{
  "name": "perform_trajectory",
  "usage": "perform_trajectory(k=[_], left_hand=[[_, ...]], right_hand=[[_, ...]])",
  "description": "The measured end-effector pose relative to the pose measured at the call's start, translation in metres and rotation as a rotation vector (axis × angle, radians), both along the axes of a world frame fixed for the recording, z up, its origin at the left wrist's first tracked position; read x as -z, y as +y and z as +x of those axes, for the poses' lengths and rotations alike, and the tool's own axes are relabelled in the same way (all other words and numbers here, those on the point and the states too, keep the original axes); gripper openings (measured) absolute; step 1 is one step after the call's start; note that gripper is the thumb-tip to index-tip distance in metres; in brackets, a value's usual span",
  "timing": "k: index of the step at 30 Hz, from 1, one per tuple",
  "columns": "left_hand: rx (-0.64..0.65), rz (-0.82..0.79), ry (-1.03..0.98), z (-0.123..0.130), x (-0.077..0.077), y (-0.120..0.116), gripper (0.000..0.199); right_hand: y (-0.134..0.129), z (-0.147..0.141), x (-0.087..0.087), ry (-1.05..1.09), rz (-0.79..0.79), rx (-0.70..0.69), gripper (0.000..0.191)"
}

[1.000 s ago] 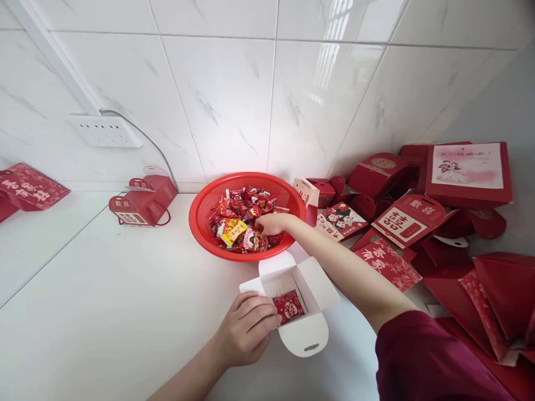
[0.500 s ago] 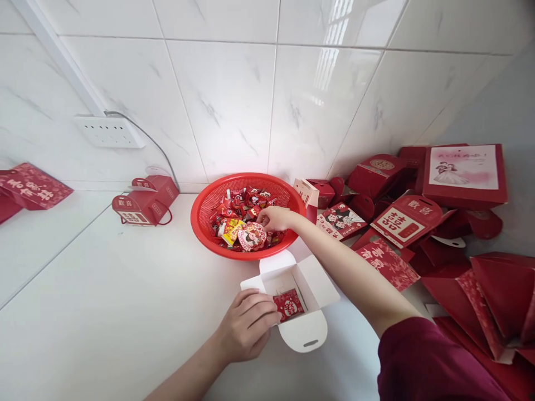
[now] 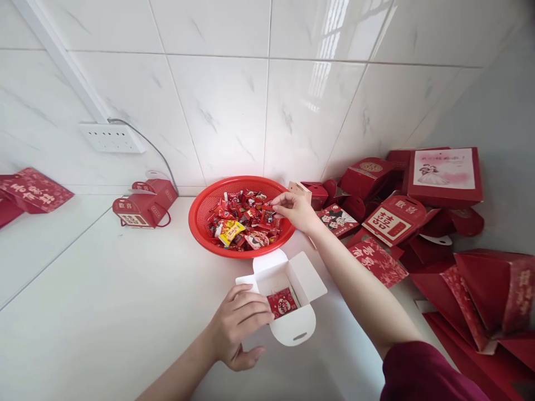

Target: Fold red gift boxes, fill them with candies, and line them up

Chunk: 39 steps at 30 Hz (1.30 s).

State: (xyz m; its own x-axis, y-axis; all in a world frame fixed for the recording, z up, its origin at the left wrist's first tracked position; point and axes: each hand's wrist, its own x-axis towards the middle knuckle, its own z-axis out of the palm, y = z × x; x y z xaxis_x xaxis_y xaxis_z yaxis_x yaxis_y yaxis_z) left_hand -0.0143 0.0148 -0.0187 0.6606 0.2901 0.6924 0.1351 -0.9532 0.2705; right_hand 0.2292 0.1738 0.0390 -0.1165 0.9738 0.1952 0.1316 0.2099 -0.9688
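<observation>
Unfolded gift box with red packet, beside basket of wrapped candies

Risks: the gift box point(image 3: 293, 329), flaps splayed on the tabletop point(image 3: 104, 295), could slide or tip if my left fingers pressed unevenly on its edge. Candies point(image 3: 251, 213) could spill over the rim of the red plastic basket point(image 3: 194, 223) if my right wrist knocked it.

Left hand point(image 3: 239, 323): grip slack, fingers laid at the box's left edge, thumb spread well clear; nothing clasped. Red packet point(image 3: 282, 302): inside the box, just beside those fingertips.

Right hand point(image 3: 297, 211): above the basket's right rim, thumb and forefinger slightly bent, near the candies; whether a candy is pinched there, I cannot tell.
</observation>
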Motion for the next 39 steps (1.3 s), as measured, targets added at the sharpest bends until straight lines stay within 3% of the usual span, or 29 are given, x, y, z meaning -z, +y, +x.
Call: perform_trajectory(k=[6, 12, 17, 20, 24, 28, 31, 34, 39], left_hand=[[-0.061, -0.025, -0.057, -0.001, -0.010, -0.001, 0.033], [-0.224, -0.199, -0.244, -0.011, -0.039, 0.017, 0.028], [-0.252, -0.327, 0.022, -0.010, -0.057, 0.028, 0.020], [-0.287, -0.399, 0.225, -0.003, -0.056, 0.023, 0.026], [-0.285, -0.422, 0.444, 0.005, -0.046, 0.017, 0.064], [-0.288, -0.433, 0.511, 0.006, -0.036, 0.016, 0.091], [-0.299, -0.462, 0.498, 0.005, -0.032, 0.015, 0.096], [-0.289, -0.493, 0.481, 0.005, -0.033, 0.014, 0.095], [-0.260, -0.509, 0.499, 0.005, -0.035, 0.013, 0.081]], right_hand=[[-0.019, -0.002, -0.012, 0.120, -0.024, -0.051, 0.027], [-0.061, -0.001, -0.033, 0.199, -0.001, -0.120, 0.027], [-0.101, 0.010, -0.045, -0.003, 0.114, -0.219, 0.013], [-0.120, 0.013, -0.040, -0.177, 0.109, -0.237, 0.007], [-0.137, 0.003, -0.021, -0.497, 0.148, -0.163, 0.013], [-0.146, -0.020, 0.002, -0.882, 0.226, -0.121, 0.021], [-0.149, -0.032, 0.011, -1.000, 0.169, -0.226, 0.024], [-0.146, -0.028, 0.011, -0.953, 0.134, -0.391, 0.026], [-0.138, -0.017, 0.002, -1.096, 0.032, -0.462, 0.037]])
